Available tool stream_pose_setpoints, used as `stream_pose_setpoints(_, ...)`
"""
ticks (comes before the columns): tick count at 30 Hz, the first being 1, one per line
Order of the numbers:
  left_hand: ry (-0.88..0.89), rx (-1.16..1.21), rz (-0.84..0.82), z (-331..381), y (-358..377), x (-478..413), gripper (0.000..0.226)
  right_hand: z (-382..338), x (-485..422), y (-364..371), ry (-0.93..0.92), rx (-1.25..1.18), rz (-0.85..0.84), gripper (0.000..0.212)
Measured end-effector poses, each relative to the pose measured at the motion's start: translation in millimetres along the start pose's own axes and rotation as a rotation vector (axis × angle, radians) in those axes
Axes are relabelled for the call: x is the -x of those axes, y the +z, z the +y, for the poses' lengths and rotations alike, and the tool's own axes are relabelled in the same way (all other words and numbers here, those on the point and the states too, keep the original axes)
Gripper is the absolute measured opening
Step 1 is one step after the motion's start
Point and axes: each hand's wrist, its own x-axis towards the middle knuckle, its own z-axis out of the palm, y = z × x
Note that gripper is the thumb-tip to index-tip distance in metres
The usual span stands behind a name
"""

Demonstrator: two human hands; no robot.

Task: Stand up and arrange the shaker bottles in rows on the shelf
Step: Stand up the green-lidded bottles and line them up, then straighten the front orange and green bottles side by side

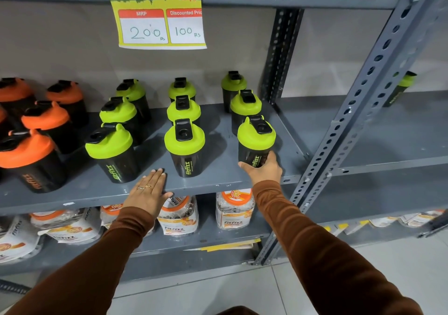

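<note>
Black shaker bottles stand upright in rows on the grey shelf (218,178). Three rows have green lids and the rows at the left have orange lids (26,149). My right hand (265,170) grips the base of the front right green-lidded bottle (255,142), which stands near the shelf's right end. My left hand (149,192) lies flat on the shelf's front edge with its fingers apart, between the front left green bottle (112,154) and the front middle green bottle (185,147). It holds nothing.
A price sign (160,21) hangs from the shelf above. Perforated grey uprights (358,111) stand to the right, with one green-lidded bottle (402,89) on the neighbouring shelf. Jars and pouches (179,217) fill the shelf below. White floor tiles lie underneath.
</note>
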Motion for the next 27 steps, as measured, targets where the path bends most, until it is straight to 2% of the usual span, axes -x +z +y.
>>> stream_pose_setpoints(6,-0.005,0.005,0.003,2,-1,0,0.061,4,-2,-1,-0.028,0.007,-0.007,0.075)
stream_pose_setpoints(10,-0.007,-0.014,0.015,1,0,-1,0.062,11,3,1,-0.061,-0.031,0.009,0.104)
stream_pose_setpoints(12,0.002,0.007,0.028,2,1,-1,0.061,12,20,5,-0.142,-0.061,0.103,0.109)
stream_pose_setpoints(15,0.067,0.12,0.101,6,-8,8,0.055,6,62,20,-0.385,0.003,0.281,0.086)
stream_pose_setpoints(17,0.098,0.223,0.264,-1,-9,20,0.045,-6,92,39,-0.582,-0.01,0.254,0.067)
stream_pose_setpoints(20,-0.13,0.358,0.497,-31,-15,40,0.041,-38,130,79,-0.793,-0.103,-0.062,0.047)
stream_pose_setpoints(22,-0.334,0.454,0.688,-62,-20,48,0.044,-64,155,111,-0.802,-0.148,-0.259,0.044)
stream_pose_setpoints(24,-0.504,0.556,0.849,-93,-29,52,0.051,-88,175,143,-0.706,-0.195,-0.308,0.05)
stream_pose_setpoints(27,-0.671,0.69,0.936,-140,-38,53,0.077,-111,191,184,-0.499,-0.249,-0.195,0.079)
